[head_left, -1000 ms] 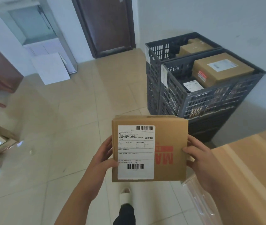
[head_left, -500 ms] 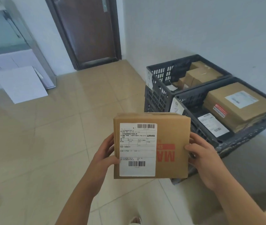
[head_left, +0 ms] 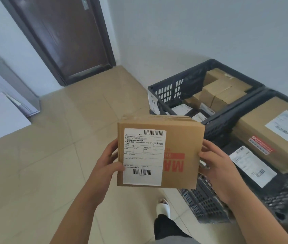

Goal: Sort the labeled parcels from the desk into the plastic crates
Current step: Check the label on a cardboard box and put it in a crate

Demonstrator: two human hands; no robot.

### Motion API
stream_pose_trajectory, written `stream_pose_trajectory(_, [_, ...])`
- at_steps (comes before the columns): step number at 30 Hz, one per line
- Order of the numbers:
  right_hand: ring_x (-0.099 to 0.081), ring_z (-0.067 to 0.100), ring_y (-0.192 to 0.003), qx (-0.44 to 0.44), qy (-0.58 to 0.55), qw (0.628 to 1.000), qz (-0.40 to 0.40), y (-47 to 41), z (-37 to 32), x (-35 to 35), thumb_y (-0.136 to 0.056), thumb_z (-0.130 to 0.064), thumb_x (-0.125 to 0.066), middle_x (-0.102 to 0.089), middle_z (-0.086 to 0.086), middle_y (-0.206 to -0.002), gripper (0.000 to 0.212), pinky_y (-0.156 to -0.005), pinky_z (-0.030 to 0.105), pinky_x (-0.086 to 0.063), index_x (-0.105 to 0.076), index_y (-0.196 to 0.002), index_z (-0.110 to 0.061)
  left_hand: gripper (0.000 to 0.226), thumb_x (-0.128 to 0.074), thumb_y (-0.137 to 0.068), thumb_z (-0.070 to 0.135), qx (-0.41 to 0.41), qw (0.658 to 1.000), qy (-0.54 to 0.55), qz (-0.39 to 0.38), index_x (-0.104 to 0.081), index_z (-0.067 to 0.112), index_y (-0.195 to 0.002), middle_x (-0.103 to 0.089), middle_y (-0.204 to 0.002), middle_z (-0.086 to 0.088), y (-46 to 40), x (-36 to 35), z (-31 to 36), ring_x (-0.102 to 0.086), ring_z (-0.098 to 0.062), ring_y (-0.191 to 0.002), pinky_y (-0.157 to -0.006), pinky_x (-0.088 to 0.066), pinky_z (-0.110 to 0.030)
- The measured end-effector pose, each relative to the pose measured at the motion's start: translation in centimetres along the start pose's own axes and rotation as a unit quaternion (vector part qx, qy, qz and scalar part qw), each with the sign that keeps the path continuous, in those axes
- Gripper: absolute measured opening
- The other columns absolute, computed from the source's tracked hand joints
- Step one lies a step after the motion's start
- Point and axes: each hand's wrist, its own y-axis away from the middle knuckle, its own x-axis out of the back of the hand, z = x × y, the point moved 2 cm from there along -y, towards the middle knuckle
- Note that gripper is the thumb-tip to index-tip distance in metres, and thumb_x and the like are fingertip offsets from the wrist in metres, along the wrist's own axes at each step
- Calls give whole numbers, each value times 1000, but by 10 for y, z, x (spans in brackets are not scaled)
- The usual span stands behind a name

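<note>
I hold a flat brown cardboard parcel (head_left: 180, 152) with a white shipping label and red letters, face up in front of me. My left hand (head_left: 109, 160) grips its left edge, thumb on top. My right hand (head_left: 215, 166) grips its right edge. The parcel hangs over the floor just left of two dark plastic crates. The far crate (head_left: 167, 88) holds several small brown boxes. The near crate (head_left: 218, 124) holds a large labeled box (head_left: 266, 131) and a flat white-labeled parcel (head_left: 252, 164).
The crates stand against the white wall on the right. A dark wooden door (head_left: 66, 37) is at the back. A white board (head_left: 0, 115) leans at the left on the tiled floor. My white shoe (head_left: 163, 206) shows below the parcel.
I have walked closer to the crates, which now sit larger and lower at the right. The desk has left the view. Both hands keep the same grip on the parcel.
</note>
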Motion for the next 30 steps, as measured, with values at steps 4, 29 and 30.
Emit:
stream_pose_trajectory(4, [-68,20,-113,1,-38,999,7,-60,-29,1,-99,-21,-56,-75,-7,-114,29,-90,46,-53,-69,-123,-33,85,-54,-63,7,-10,999,-38,-16,-55,38,-142,-64,-141,9,-78,2,37,-57,-21,-130,-111,-44,-54])
stream_pose_trajectory(29, [-68,25,-106,-76,-75,915,389,-240,-87,3,-100,-29,-64,-67,5,-118,28,-87,44,-61,-57,-125,-17,41,-62,-99,43,91,918,-174,-345,-57,23,-134,-70,-121,5,-459,-93,108,-62,-15,-118,-116,-42,-52])
stream_pose_trajectory(30, [-67,24,-105,-85,-69,909,402,-245,-87,0,-101,-29,-63,-67,5,-118,28,-88,44,-61,-57,-125,-17,39,-61,-100,43,97,912,-183,-355,-58,23,-134,-71,-119,6,-469,-98,104,-62,-15,-116,-116,-42,-53])
